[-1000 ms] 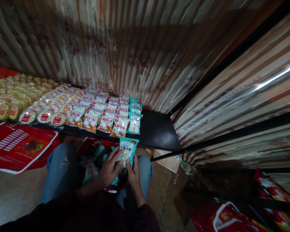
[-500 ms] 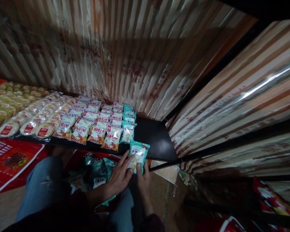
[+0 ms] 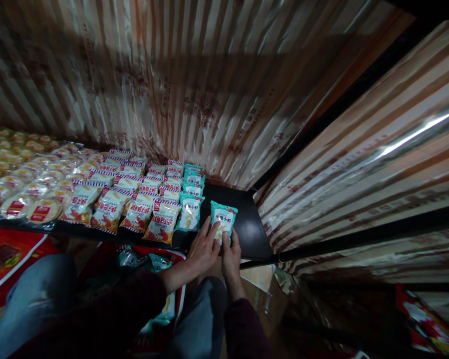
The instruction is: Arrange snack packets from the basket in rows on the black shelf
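Note:
Between my two hands is a teal-and-white snack bag (image 3: 224,215), tilted, over the right part of the black shelf (image 3: 249,219). My left hand (image 3: 204,249) grips its left side, fingers lying on the front. On the lower right edge, my right hand (image 3: 231,257) pinches the bag with the thumb in front. Just left of it, a column of matching teal bags (image 3: 190,212) runs back toward the wall. Beside that column stand rows of snack bags with red lettering and striped edges (image 3: 162,219).
Round wrapped crackers (image 3: 43,209) fill the shelf further left. Below the shelf, between my knees, a red bag (image 3: 181,294) holds more teal packets. Striped sheeting (image 3: 209,89) hangs behind, and a black metal frame bar (image 3: 322,244) runs along the right.
Both hands have carried the teal snack bag forward and slightly right, from the shelf's front edge to over its surface. The view has shifted a little, moving the shelf goods leftward.

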Demonstrator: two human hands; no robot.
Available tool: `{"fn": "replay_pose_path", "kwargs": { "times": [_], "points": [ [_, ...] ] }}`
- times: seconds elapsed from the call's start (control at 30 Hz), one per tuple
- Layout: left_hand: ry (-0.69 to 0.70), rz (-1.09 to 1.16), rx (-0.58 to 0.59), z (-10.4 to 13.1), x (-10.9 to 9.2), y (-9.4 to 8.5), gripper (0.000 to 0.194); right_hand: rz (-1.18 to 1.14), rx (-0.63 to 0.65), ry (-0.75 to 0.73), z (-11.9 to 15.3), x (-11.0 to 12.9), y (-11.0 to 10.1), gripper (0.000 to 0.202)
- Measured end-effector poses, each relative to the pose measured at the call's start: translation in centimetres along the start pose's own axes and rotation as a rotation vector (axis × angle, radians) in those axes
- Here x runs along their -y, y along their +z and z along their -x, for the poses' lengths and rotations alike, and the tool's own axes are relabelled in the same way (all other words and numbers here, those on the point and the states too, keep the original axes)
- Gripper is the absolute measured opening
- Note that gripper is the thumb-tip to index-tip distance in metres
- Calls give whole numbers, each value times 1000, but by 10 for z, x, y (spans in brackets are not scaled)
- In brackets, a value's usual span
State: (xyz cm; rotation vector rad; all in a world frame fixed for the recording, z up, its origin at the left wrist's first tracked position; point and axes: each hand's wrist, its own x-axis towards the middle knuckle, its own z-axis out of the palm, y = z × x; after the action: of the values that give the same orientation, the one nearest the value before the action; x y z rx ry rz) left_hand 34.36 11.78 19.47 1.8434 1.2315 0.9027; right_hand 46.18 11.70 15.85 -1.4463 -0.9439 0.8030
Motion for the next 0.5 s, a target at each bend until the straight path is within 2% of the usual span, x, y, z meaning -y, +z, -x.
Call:
{"fn": "replay_pose_path", "kwargs": {
  "times": [0.17, 0.5],
  "points": [
    [-65, -96, 28, -28, -3, 4, 55, -9, 32, -6, -27, -5, 4, 62],
    [-126, -177, -18, -63, -3, 13, 58, -77, 51, -4, -62, -15, 14, 60]
  ]
}}
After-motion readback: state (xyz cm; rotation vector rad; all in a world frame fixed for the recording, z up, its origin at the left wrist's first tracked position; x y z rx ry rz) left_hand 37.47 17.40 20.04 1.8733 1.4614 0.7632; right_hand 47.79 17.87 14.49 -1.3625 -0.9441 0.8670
